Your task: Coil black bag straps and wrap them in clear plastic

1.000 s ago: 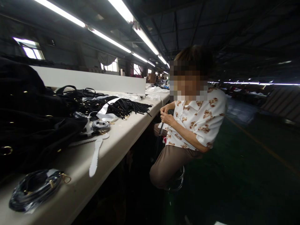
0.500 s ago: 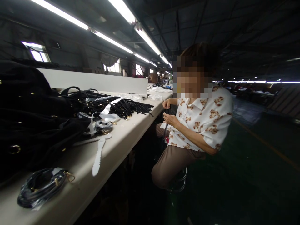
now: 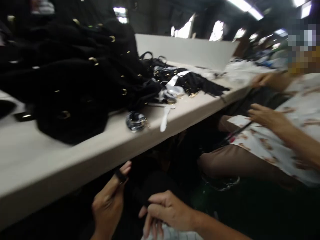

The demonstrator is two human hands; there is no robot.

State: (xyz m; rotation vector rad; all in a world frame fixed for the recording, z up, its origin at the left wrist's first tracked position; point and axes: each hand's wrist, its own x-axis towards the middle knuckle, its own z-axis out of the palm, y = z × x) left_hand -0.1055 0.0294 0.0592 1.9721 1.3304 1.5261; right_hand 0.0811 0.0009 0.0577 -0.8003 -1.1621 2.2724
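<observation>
Below the table edge, at the bottom of the view, my left hand [image 3: 108, 203] is raised with its fingers drawn together. A short black strip [image 3: 120, 175] crosses its thumb and fingertips; its ends are lost against the dark background. To the right, over my lap, my right hand [image 3: 170, 210] is closed in a pinch, its other fingers hanging down over pale patterned cloth [image 3: 175, 233]. Anything between its fingertips blends into the dark. Both hands are somewhat blurred and stand apart.
A heap of black fabric with gold eyelets [image 3: 82, 80] covers the table [image 3: 62, 156]. Coiled straps [image 3: 136, 121], a white toothed strip [image 3: 164, 118] and black straps [image 3: 200, 83] lie farther right. A co-worker [image 3: 270, 146] sits close at right, handling a dark strap.
My view has swung left and down. My two hands have come into sight at the bottom, and the co-worker has shifted to the right edge.
</observation>
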